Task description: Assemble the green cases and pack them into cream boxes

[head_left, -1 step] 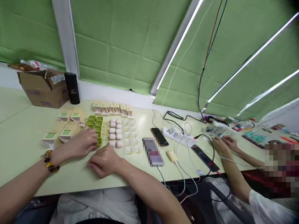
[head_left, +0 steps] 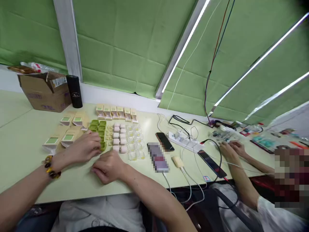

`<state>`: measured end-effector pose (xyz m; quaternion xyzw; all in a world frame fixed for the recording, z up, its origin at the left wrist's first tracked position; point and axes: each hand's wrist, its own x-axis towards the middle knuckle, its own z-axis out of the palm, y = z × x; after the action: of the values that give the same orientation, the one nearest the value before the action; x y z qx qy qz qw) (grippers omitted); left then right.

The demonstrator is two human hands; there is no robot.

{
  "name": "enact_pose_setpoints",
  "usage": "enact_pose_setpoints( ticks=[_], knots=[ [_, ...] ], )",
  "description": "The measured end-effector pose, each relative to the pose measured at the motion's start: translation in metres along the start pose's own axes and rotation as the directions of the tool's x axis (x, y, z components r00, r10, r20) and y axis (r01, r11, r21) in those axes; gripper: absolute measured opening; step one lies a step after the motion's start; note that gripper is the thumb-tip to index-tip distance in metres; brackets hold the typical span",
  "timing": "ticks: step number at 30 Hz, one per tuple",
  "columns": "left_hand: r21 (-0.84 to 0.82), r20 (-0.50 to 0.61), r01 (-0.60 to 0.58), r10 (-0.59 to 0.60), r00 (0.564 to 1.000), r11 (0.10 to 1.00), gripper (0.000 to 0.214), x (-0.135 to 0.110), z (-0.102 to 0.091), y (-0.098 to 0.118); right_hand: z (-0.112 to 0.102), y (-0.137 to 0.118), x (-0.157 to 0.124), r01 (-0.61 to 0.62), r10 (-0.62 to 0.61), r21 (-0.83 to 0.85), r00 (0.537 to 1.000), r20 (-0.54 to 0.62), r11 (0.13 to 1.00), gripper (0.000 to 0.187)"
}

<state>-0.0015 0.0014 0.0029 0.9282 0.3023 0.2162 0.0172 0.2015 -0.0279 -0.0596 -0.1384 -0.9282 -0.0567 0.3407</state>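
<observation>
Olive-green plastic cups with open tops [head_left: 102, 128] stand in two columns on the pale green-yellow table [head_left: 60, 188], at one o'clock from the left hand [head_left: 88, 146], whose fingers are curled just beside the nearer cups. The right hand [head_left: 107, 167] lies between four and five o'clock from the left, close to it, folded into a loose fist near the table edge. Whether either hand grips anything, or the two touch, I cannot tell.

At three o'clock from the cups come, in order, small pale-yellow square pieces [head_left: 109, 132], glossy pale-pink rounded blocks [head_left: 116, 135] and clear plastic containers with yellow at the bottom [head_left: 132, 156]. Cream cardboard boxes with green labels [head_left: 69, 137] lie at ten o'clock from the left hand; a row of six smaller cream boxes [head_left: 117, 112] stands at one o'clock from the cups. A black cylindrical bottle [head_left: 74, 91] is at eleven, with a brown cardboard carton [head_left: 48, 96] beside it at nine.

At three o'clock from the right hand, well apart, are a co-worker's hands [head_left: 229, 149].
</observation>
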Motion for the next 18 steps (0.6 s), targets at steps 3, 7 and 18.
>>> enact_pose_setpoints(
  ticks=[3, 7, 18],
  knots=[
    [-0.077, -0.171, 0.002, -0.015, 0.985, 0.997, 0.018, 0.002, -0.006, -0.003, -0.005, 0.001, 0.000, -0.022, 0.021, -0.022, 0.999, -0.028, 1.000, 0.022],
    [-0.286, -0.411, 0.013, -0.135, 0.902, 0.958, 0.019, 0.005, 0.000, -0.001, -0.010, 0.005, 0.000, -0.101, 0.090, -0.074, 0.987, -0.135, 0.992, 0.012],
    [-0.911, -0.106, 0.150, -0.568, 0.816, 0.385, 0.045, 0.005, 0.021, -0.004, -0.023, 0.016, 0.009, -0.459, 0.463, 0.133, 0.750, -0.472, 0.878, 0.029]
  ],
)
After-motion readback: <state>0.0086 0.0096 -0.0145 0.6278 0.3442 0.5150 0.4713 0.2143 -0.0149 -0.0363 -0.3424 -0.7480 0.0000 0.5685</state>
